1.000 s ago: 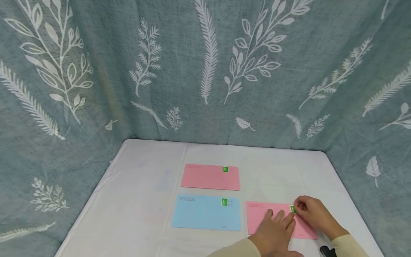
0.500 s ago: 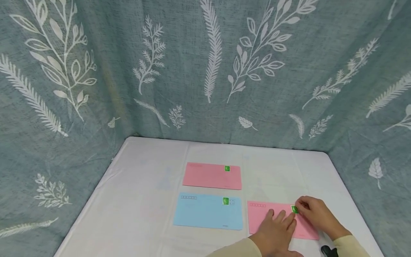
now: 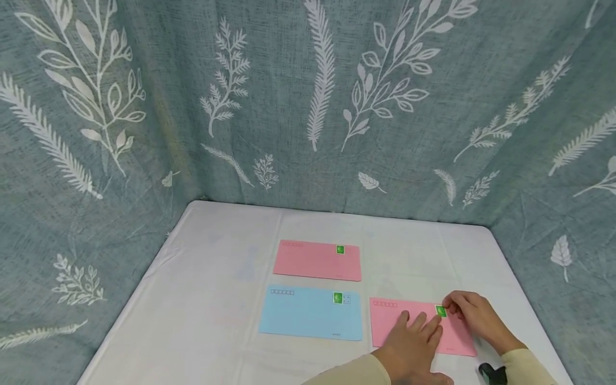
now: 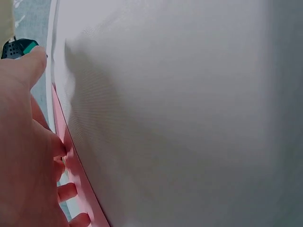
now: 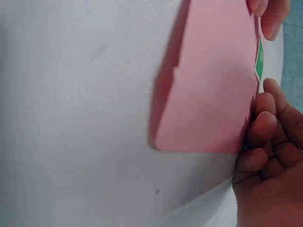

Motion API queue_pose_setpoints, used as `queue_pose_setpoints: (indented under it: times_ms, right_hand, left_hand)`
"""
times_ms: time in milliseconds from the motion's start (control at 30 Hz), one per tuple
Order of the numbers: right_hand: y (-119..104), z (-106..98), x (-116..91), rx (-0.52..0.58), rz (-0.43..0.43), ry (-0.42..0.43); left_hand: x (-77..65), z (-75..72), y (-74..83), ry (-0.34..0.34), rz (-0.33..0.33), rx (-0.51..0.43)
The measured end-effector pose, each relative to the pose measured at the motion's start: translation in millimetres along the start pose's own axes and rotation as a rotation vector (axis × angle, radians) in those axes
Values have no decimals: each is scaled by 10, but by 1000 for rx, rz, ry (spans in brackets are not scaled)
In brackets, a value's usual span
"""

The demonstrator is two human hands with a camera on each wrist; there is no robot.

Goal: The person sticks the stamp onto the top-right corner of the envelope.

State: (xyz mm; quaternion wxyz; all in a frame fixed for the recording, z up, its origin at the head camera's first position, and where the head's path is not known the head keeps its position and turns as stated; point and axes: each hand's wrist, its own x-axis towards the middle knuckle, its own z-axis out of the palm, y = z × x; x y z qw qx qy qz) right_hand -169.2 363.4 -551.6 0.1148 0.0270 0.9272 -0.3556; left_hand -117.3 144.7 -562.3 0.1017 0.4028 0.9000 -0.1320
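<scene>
A pink envelope (image 3: 385, 323) lies at the front right of the white table, with a small green stamp (image 3: 440, 311) at its upper right corner. My left hand (image 3: 410, 345) rests on that envelope with fingers spread, fingertips just below and left of the stamp. With curled fingers, my right hand (image 3: 474, 316) pinches the stamp's right edge. The right wrist view shows the stamp (image 5: 259, 59) in part, tilted, between the fingertips of both hands. How much of it is stuck down I cannot tell.
To the left lies a blue envelope (image 3: 308, 313) bearing a green stamp. Behind it is another pink envelope (image 3: 313, 260), also stamped. A black device (image 3: 492, 373) sits by the right wrist. A green leaf-patterned curtain (image 3: 289, 107) surrounds the table.
Both hands stay nearly in place on the pink envelope. The stamp has turned slightly under the right fingers. The view has shifted a little.
</scene>
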Motion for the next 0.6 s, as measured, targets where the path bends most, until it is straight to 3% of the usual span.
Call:
queue_pose_setpoints:
  times_ms: [200, 467, 600]
  right_hand:
    - [42, -1, 2, 46, -8, 62]
    - [55, -15, -75, -62, -75, 193]
    - [36, -37, -152, -128, -125, 246]
  left_hand:
    - [-9, -1, 10, 2, -8, -28]
    - [-51, -93, 15, 42, -2, -90]
    - [-147, -146, -81, 82, -35, -103]
